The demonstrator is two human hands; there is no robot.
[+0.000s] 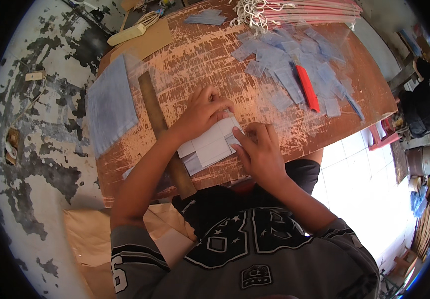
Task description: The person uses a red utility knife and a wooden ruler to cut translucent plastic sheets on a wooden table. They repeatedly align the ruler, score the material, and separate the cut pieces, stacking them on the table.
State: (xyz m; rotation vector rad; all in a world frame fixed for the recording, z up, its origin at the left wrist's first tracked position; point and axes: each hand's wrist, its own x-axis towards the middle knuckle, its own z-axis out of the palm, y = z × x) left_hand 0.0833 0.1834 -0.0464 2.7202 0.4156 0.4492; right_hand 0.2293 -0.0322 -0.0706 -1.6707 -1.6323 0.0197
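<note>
Both hands rest on a white folded sheet (pixel 210 144) lying at the near edge of the surface (pixel 210 60). Left hand (pixel 202 112): fingers loosely curled, pressing the sheet's upper edge. Right hand (pixel 259 149): fingers bent, pinching the sheet's right corner. A wooden ruler (pixel 162 129) lies just left; a red cutter (pixel 307 87) lies well apart.

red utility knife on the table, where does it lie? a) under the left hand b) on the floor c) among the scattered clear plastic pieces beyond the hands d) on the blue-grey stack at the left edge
c: the red utility knife lies among the scattered clear plastic pieces beyond both hands, while the left hand and right hand press on the white folded paper nearer the person.
</note>
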